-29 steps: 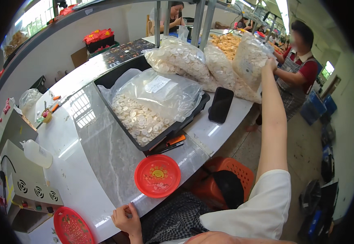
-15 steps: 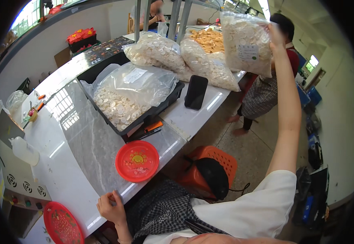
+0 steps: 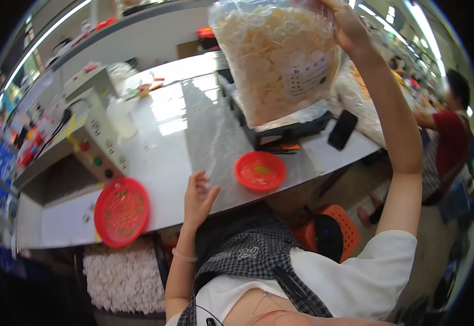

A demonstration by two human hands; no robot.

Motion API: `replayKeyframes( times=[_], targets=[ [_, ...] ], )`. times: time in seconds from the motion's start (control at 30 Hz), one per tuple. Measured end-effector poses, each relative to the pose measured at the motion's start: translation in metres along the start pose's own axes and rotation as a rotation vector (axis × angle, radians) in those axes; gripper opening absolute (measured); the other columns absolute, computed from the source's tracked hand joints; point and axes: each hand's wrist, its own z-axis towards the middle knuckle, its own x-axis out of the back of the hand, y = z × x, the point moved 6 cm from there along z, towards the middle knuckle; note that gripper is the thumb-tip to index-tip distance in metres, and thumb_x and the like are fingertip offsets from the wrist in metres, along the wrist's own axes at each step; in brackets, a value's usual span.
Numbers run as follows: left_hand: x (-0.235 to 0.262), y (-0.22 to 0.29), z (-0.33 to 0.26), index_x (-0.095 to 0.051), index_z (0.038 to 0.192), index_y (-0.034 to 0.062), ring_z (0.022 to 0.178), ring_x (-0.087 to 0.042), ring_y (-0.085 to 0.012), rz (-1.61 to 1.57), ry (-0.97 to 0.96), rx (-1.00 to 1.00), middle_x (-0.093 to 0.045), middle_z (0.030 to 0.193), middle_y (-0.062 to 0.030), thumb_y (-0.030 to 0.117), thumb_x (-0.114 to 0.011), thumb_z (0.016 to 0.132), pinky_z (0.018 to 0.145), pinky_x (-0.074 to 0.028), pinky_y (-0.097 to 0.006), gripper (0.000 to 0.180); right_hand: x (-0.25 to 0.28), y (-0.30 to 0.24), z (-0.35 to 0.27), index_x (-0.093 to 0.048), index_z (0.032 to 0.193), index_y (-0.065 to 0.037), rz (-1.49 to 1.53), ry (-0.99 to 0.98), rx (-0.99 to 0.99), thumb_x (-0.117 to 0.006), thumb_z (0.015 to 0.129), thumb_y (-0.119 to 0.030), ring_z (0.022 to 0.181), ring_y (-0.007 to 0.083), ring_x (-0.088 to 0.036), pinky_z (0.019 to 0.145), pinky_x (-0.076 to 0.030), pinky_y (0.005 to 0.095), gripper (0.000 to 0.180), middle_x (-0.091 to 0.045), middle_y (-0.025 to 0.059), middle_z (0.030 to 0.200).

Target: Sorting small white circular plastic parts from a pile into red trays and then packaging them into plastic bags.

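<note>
High above the table, my right hand (image 3: pixel 348 27) grips the top corner of a clear plastic bag (image 3: pixel 267 60) full of pale round pieces like buttons, with a printed white label on its side. My left hand (image 3: pixel 197 198) is raised at the table's front edge, thumb apart from loosely bent fingers, holding nothing. Just to its right lies a small red plate (image 3: pixel 260 170). Behind the raised bag, a black tray (image 3: pixel 288 136) is mostly hidden; a black phone (image 3: pixel 343 130) lies to its right.
A larger red plate (image 3: pixel 121 212) with small pieces sits by a grey machine (image 3: pixel 98 146) on the left. Below it, under the table edge, is a bin of white pieces (image 3: pixel 122 280). An orange stool (image 3: pixel 348 233) stands at the front, and a person in red (image 3: pixel 449 136) is at right.
My view has turned left. The bag in my right hand now appears larger and nearer, in front of the black tray. My left hand has risen, its fingers spreading more.
</note>
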Motion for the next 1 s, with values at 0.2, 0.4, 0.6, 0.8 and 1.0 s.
replayKeyframes(
  times=[0.2, 0.4, 0.6, 0.8, 1.0],
  targets=[
    [0.052, 0.062, 0.016, -0.029, 0.144, 0.0014, 0.12, -0.049, -0.03, 0.115, 0.273, -0.268, -0.047, 0.132, -0.0173, 0.021, -0.077, 0.08, 0.099, -0.041, -0.04, 0.082, 0.033, 0.144, 0.059, -0.059, 0.116, 0.001, -0.432, 0.453, -0.017, -0.041, 0.102, -0.024, 0.101, 0.0198, -0.063, 0.094, -0.049, 0.0352, 0.033, -0.066, 0.0111, 0.113],
    [0.073, -0.075, 0.022, -0.024, 0.143, -0.0072, 0.132, -0.039, -0.0347, 0.45, 0.124, 0.302, -0.042, 0.139, -0.0249, 0.028, -0.071, 0.084, 0.107, -0.032, -0.045, 0.083, 0.054, 0.313, 0.034, -0.061, 0.114, 0.003, -0.674, 0.654, -0.243, -0.055, 0.097, -0.027, 0.099, 0.0172, -0.062, 0.088, -0.047, 0.0288, 0.035, -0.067, 0.0088, 0.108],
    [0.097, 0.016, 0.048, -0.028, 0.141, -0.0075, 0.123, -0.045, -0.0334, 0.236, 0.455, -0.202, -0.042, 0.136, -0.0246, 0.03, -0.075, 0.081, 0.103, -0.036, -0.045, 0.085, 0.06, 0.328, 0.009, -0.055, 0.124, -0.003, -0.762, 0.608, -0.266, -0.067, 0.09, -0.023, 0.101, 0.0125, -0.059, 0.088, -0.045, 0.0276, 0.041, -0.066, 0.0082, 0.107],
    [0.116, 0.058, 0.101, -0.04, 0.129, -0.0041, 0.11, -0.049, -0.0247, 0.156, 0.588, -0.268, -0.048, 0.116, -0.0158, 0.027, -0.078, 0.079, 0.094, -0.044, -0.037, 0.07, 0.06, 0.326, 0.023, -0.058, 0.117, -0.003, -0.976, 0.522, -0.093, -0.066, 0.091, -0.019, 0.094, 0.0108, -0.06, 0.087, -0.044, 0.0254, 0.032, -0.067, 0.0057, 0.099],
    [0.107, 0.056, 0.113, -0.051, 0.116, 0.0001, 0.087, -0.049, -0.0207, 0.07, 0.735, -0.322, -0.052, 0.101, -0.0093, 0.025, -0.079, 0.077, 0.074, -0.045, -0.033, 0.055, 0.045, 0.306, 0.031, -0.069, 0.106, -0.004, -1.017, 0.528, -0.044, -0.067, 0.089, -0.023, 0.074, 0.0068, -0.053, 0.067, -0.041, 0.0217, 0.026, -0.066, -0.0007, 0.086]
  ],
)
